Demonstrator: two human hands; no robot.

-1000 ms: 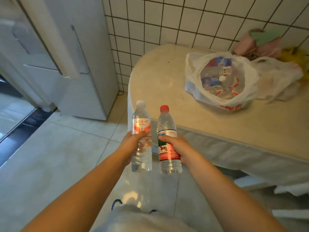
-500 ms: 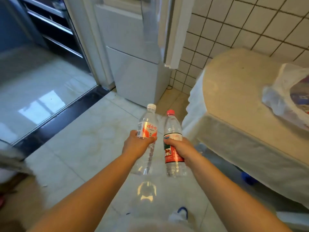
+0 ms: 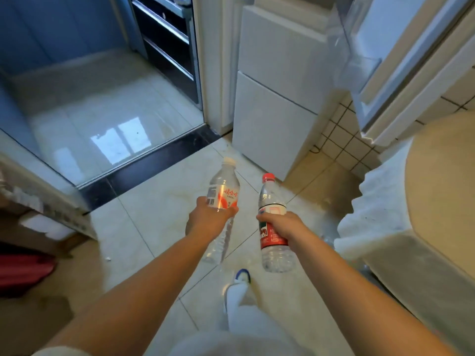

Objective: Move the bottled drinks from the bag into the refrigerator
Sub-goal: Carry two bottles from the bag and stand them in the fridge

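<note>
My left hand (image 3: 209, 218) grips a clear water bottle with a white cap and an orange-red label (image 3: 224, 187), tilted slightly right. A second water bottle, with a red cap and a red label (image 3: 272, 240), is held upright in my right hand (image 3: 279, 224). Both bottles hang over the tiled floor, a short way in front of the white refrigerator (image 3: 277, 98). The refrigerator's upper door (image 3: 401, 60) stands open at the upper right, showing a clear door shelf. The bag is out of view.
The table with its beige top and white cloth (image 3: 424, 196) fills the right side. A dark threshold (image 3: 154, 163) and a doorway into a glossy-floored room lie to the left. My white-socked foot (image 3: 237, 286) is on the floor below the bottles.
The view has swung left, away from the table and bag, toward the refrigerator. Both hands still hold their bottles, now slightly farther apart, and the open refrigerator door has come into view.
</note>
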